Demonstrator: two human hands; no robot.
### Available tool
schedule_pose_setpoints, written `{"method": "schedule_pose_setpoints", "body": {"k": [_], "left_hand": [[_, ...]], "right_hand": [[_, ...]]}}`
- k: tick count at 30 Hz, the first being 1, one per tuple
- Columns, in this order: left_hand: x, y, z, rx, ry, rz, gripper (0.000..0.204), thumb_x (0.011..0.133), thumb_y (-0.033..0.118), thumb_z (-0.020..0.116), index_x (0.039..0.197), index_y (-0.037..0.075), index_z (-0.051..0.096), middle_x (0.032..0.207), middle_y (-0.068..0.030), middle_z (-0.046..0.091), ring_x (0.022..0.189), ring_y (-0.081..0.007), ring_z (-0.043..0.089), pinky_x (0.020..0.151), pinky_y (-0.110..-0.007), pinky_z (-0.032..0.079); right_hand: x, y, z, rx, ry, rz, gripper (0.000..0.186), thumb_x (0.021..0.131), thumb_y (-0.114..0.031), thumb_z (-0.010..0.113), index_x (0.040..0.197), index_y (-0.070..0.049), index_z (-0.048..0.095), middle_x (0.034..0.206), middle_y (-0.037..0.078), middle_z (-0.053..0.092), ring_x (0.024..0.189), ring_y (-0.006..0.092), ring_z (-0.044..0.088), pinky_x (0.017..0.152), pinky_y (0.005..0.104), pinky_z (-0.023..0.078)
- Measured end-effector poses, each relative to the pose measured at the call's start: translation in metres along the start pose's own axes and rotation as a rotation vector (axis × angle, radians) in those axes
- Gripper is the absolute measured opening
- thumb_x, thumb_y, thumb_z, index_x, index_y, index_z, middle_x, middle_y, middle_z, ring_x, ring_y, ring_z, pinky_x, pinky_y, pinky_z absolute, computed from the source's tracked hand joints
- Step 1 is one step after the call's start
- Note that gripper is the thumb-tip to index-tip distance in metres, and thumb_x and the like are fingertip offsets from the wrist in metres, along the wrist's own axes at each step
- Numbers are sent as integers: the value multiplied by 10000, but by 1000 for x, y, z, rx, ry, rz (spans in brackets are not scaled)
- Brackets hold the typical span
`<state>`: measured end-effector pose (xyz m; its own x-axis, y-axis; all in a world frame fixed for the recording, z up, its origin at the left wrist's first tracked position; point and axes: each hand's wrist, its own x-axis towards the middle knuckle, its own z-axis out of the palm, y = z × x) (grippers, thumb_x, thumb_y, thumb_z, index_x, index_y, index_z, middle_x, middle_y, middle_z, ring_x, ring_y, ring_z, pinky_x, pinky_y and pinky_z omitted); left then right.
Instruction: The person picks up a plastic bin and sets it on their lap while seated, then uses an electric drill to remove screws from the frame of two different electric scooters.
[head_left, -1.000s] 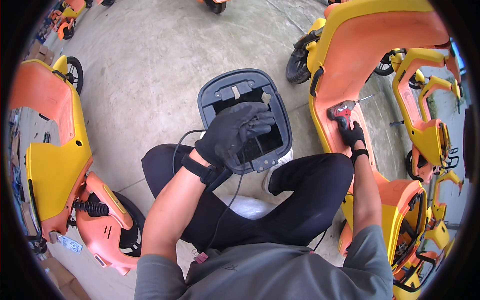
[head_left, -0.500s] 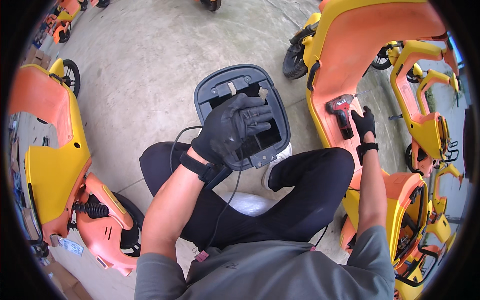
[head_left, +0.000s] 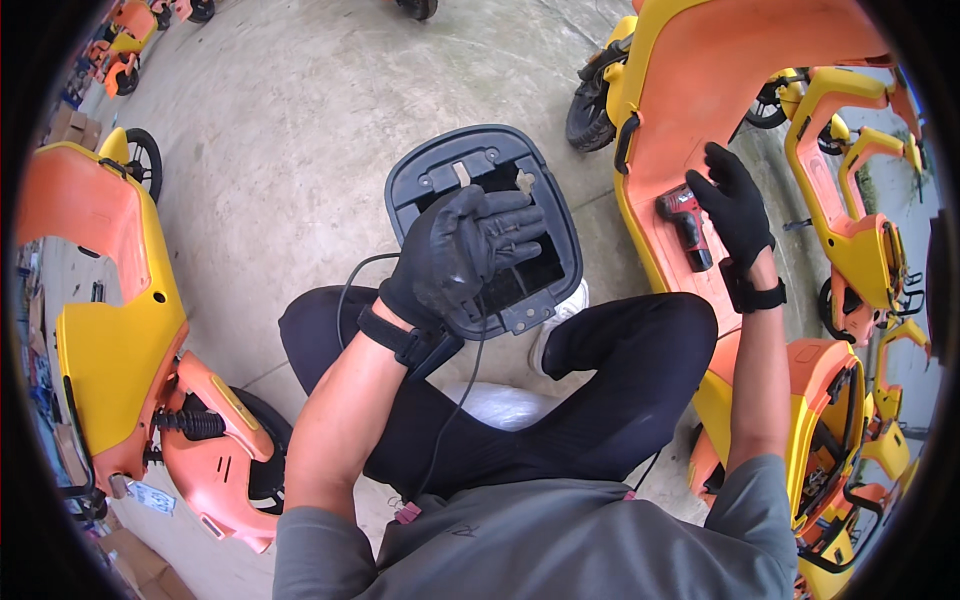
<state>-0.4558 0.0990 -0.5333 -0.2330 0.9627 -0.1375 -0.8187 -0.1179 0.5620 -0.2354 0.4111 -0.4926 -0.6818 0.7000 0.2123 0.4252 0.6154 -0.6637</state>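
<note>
My left hand (head_left: pixel 470 245), in a black glove, rests palm up over the dark plastic housing (head_left: pixel 410 170), fingers extended and slightly bent, with nothing visible in them. The housing has a rectangular opening, metal tabs and a black cable (head_left: pixel 385 255); its underside support is partly hidden. My gloved right hand (head_left: pixel 733 200) hangs with fingers apart just right of and above a red-and-black cordless drill (head_left: pixel 687 225), which lies on the orange footboard (head_left: pixel 660 260) of the yellow scooter to my right, its bit hidden by my fingers.
A yellow-and-orange scooter (head_left: pixel 110 350) stands close on my left. More scooters (head_left: pixel 840 250) line the right side, others stand at the back. My legs (head_left: pixel 630 370) are crossed on the concrete floor (head_left: pixel 260 150). Cardboard (head_left: pixel 135 560) lies at the lower left.
My right hand let go of the drill and rose along it toward its front. The drill remains on the footboard. My left hand's fingers spread slightly.
</note>
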Motion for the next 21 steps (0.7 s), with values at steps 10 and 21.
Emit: {"method": "schedule_pose_setpoints", "body": {"k": [10, 21], "left_hand": [[2, 0, -7, 57, 32, -31, 483, 1001, 95, 490, 1425, -119, 402, 1405, -278, 517, 1269, -346, 574, 1083, -432, 482], [2, -4, -10, 306, 201, -28, 408, 1000, 87, 562, 1364, -76, 478, 1250, -207, 637, 1119, -256, 666, 970, -365, 553]], "right_hand": [[-27, -95, 58, 222, -366, -160, 427, 891, -236, 749, 1246, -21, 649, 1109, 101, 680, 963, 179, 642, 843, 320, 547], [-20, -66, 104, 117, -576, -2, 505, 859, -305, 748, 1234, 16, 639, 1063, 147, 703, 935, 206, 675, 829, 327, 543]]}}
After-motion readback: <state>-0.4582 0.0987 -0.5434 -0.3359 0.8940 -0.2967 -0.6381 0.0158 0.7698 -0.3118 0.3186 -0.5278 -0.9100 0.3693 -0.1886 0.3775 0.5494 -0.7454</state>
